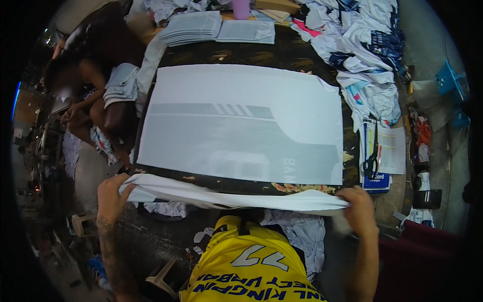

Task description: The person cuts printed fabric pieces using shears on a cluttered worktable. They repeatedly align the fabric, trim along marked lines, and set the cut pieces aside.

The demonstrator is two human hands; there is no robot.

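Note:
A long white piece of cloth [251, 200] stretches in a loose, folded band along the near edge of the dark table [282, 54]. My left hand [113, 194] is closed on its left end, and my right hand [356, 205] pinches the right end. Just beyond the cloth, a large white sheet with a pale grey printed pattern [226, 131] lies flat on the table. Diagonal stripes run across its middle, and its upper right corner is slightly curled. I cannot tell whether that sheet is paper or fabric.
Stacked pale folded pieces [191, 29] lie at the table's far edge near a pink cylinder [241, 9]. At right are heaped printed garments [370, 95], black scissors [371, 163] and papers [392, 146]. A seated person [88, 85] is at far left. Stools [163, 279] stand below.

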